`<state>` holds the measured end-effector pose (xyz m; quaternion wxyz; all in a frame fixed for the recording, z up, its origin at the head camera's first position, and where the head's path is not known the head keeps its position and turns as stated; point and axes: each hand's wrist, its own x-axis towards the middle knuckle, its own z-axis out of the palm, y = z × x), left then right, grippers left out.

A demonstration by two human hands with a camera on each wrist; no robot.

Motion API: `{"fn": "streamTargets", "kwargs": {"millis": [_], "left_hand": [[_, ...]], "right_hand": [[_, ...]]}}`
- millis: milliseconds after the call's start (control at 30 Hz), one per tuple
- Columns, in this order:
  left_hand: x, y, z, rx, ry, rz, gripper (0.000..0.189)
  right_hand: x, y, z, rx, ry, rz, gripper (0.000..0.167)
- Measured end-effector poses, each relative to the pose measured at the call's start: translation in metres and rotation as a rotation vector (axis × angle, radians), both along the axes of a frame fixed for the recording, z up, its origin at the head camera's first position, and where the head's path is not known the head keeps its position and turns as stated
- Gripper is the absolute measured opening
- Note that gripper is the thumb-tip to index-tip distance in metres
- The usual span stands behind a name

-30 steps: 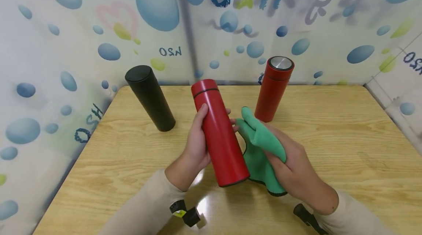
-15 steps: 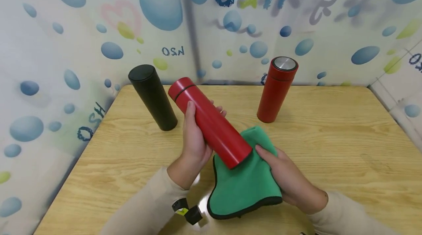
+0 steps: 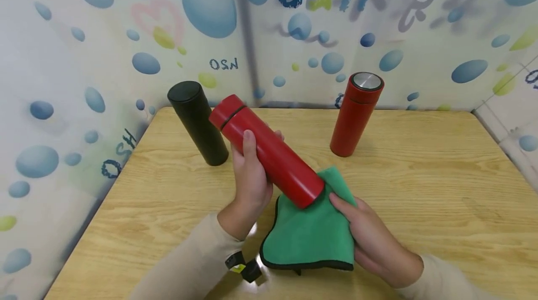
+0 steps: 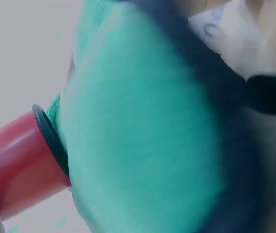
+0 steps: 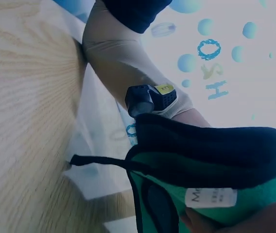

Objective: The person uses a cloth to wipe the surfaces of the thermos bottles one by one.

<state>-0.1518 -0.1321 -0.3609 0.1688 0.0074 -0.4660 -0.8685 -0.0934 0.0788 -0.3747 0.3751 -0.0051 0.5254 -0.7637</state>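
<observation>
Red bottle [image 3: 269, 152] tilted in the left hand [image 3: 251, 178], thumb laid along its near side, fingers wrapped behind! Right hand [image 3: 374, 239], low beside its base, pinches the green cloth [image 3: 313, 239] between thumb and fingers.

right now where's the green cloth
In the head view, the green cloth is below and just right of centre, gripped by the right hand, at the base end of the red bottle that the left hand holds.
</observation>
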Motion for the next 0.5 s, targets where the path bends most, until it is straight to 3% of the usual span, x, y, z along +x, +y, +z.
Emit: {"fn": "streamTargets", "kwargs": {"millis": [233,400,500], "left_hand": [[0.002,0.004,-0.001,-0.063,0.118,0.033,0.057],[0.010,0.009,0.001,-0.187,0.264,0.016,0.082],[0.006,0.009,0.004,-0.256,0.305,0.035,0.083]], "right_hand": [[-0.002,0.005,-0.003,0.003,0.020,-0.004,0.066],[-0.006,0.011,-0.006,0.001,0.007,-0.014,0.065],[-0.007,0.016,-0.008,0.007,-0.007,-0.027,0.063]]}}
